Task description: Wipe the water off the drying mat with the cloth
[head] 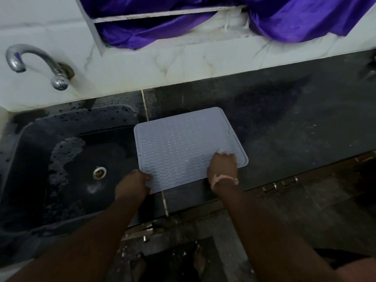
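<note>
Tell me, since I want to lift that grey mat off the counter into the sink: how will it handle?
The drying mat looks thin and lies flat on the counter, so it would probably flop and sag when lifted. Its wavy ridges glisten, so it may feel slippery. The left hand holds its near corner while the right hand wipes, suggesting it slides easily.
</note>
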Available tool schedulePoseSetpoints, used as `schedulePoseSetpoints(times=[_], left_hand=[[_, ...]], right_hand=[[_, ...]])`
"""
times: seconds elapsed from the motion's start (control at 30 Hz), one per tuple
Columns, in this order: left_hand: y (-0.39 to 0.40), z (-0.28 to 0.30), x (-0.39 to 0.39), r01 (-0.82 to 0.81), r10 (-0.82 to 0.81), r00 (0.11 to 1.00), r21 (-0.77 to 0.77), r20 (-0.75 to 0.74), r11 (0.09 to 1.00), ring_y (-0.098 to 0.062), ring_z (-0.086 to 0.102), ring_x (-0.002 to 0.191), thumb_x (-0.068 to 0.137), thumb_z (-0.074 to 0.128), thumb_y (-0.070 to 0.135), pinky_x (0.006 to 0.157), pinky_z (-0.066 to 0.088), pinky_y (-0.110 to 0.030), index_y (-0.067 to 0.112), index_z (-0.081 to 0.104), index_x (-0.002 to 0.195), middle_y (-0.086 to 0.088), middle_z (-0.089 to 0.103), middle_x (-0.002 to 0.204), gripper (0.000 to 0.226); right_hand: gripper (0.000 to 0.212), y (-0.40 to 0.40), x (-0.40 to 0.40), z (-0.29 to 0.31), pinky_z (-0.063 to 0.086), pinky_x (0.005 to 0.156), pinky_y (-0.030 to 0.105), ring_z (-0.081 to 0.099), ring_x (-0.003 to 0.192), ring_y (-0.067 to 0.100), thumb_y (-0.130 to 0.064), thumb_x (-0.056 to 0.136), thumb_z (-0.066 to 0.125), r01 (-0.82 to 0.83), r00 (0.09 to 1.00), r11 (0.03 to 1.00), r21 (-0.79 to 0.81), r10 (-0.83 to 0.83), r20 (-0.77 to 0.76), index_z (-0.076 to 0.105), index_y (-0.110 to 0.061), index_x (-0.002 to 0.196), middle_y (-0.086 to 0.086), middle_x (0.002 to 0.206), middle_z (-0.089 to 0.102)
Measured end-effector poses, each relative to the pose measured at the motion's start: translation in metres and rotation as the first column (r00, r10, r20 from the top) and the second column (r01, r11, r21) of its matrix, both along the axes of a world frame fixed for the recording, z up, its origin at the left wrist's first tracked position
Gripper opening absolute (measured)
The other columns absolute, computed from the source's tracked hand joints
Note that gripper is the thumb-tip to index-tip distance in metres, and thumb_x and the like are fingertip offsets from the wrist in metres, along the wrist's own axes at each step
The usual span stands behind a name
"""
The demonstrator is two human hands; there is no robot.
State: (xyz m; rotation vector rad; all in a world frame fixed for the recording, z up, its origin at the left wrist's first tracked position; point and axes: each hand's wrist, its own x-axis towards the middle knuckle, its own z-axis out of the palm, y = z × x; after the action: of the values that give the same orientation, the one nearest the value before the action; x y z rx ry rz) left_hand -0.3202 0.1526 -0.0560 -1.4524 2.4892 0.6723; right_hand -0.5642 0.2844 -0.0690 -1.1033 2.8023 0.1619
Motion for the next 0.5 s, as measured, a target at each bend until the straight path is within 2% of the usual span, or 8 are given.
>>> schedulePoseSetpoints(times=[0.07,0.13,0.2,0.27,0.3,0.4,0.47,0.5], left_hand=[[0.001,-0.001,0.001,0.004,-0.004,1.000,-0.017,0.007,1.000,-0.022,0.059,0.120,0.081,0.074,0.024,0.098,0.051,-0.037,0.041,0.065,0.127,0.001,0.056,0.130,0.050],[0.001,-0.001,0.001,0.025,-0.025,1.000,-0.042,0.008,0.999,-0.024,0.062,0.117,0.082,0.072,0.028,0.094,0.053,-0.038,0.043,0.066,0.124,0.000,0.058,0.127,0.045],[-0.001,0.002,0.000,0.065,-0.064,0.998,-0.039,0.012,0.997,-0.027,0.065,0.111,0.083,0.069,0.035,0.090,0.055,-0.040,0.046,0.067,0.119,-0.002,0.060,0.120,0.037],[-0.004,0.003,0.001,0.073,-0.073,0.997,-0.027,0.001,0.997,-0.025,0.066,0.109,0.082,0.067,0.039,0.088,0.056,-0.039,0.049,0.067,0.117,0.000,0.062,0.119,0.036],[-0.005,0.004,0.002,0.075,-0.075,0.997,-0.026,0.003,0.997,-0.023,0.065,0.111,0.082,0.068,0.038,0.089,0.055,-0.038,0.050,0.066,0.119,0.002,0.061,0.122,0.038],[-0.006,0.003,0.006,0.065,-0.065,0.998,-0.014,0.002,0.998,-0.020,0.058,0.122,0.082,0.072,0.032,0.098,0.051,-0.037,0.045,0.062,0.129,0.006,0.057,0.132,0.049],[-0.005,0.000,0.008,0.051,-0.051,0.999,-0.005,-0.018,0.999,-0.018,0.056,0.124,0.083,0.072,0.031,0.101,0.049,-0.036,0.043,0.061,0.130,0.006,0.056,0.132,0.051],[-0.004,-0.001,0.008,0.045,-0.045,0.999,-0.001,-0.027,0.999,-0.018,0.056,0.124,0.083,0.072,0.030,0.101,0.048,-0.036,0.042,0.061,0.131,0.006,0.056,0.132,0.050]], right_hand=[[0.015,-0.020,0.046,0.004,0.050,0.086,0.042,0.065,0.084,0.030,-0.011,0.086,0.056,-0.071,0.997,0.996,0.055,0.069,0.046,0.068,-0.012,0.095,0.012,0.088,0.069],[0.016,-0.037,0.092,0.011,0.050,0.088,0.043,0.065,0.091,0.033,-0.010,0.088,0.054,-0.169,0.975,0.984,-0.063,0.176,0.132,0.068,-0.011,0.097,0.013,0.093,0.070],[0.018,-0.045,0.129,0.027,0.049,0.089,0.041,0.063,0.099,0.034,-0.015,0.093,0.052,-0.256,0.908,0.951,-0.174,0.299,0.292,0.069,-0.010,0.100,0.014,0.100,0.070],[0.024,-0.040,0.132,0.037,0.053,0.079,0.037,0.065,0.092,0.030,-0.029,0.092,0.055,-0.200,0.842,0.934,-0.297,0.319,0.436,0.070,-0.011,0.096,0.012,0.094,0.071],[0.025,-0.035,0.117,0.040,0.056,0.076,0.036,0.066,0.086,0.027,-0.032,0.092,0.055,-0.132,0.846,0.923,-0.361,0.295,0.443,0.070,-0.012,0.093,0.010,0.089,0.071],[0.020,-0.011,0.032,0.040,0.057,0.074,0.037,0.065,0.077,0.022,-0.018,0.097,0.047,0.065,0.967,0.922,-0.382,0.036,0.251,0.067,-0.015,0.095,0.004,0.084,0.068],[0.021,0.010,-0.028,0.035,0.054,0.082,0.039,0.066,0.088,0.029,-0.017,0.097,0.045,0.156,0.986,0.943,-0.293,-0.132,0.102,0.064,-0.013,0.103,0.009,0.095,0.071],[0.021,0.016,-0.047,0.030,0.052,0.089,0.039,0.067,0.095,0.032,-0.017,0.097,0.046,0.186,0.982,0.953,-0.241,-0.172,0.078,0.063,-0.012,0.105,0.012,0.101,0.071]])
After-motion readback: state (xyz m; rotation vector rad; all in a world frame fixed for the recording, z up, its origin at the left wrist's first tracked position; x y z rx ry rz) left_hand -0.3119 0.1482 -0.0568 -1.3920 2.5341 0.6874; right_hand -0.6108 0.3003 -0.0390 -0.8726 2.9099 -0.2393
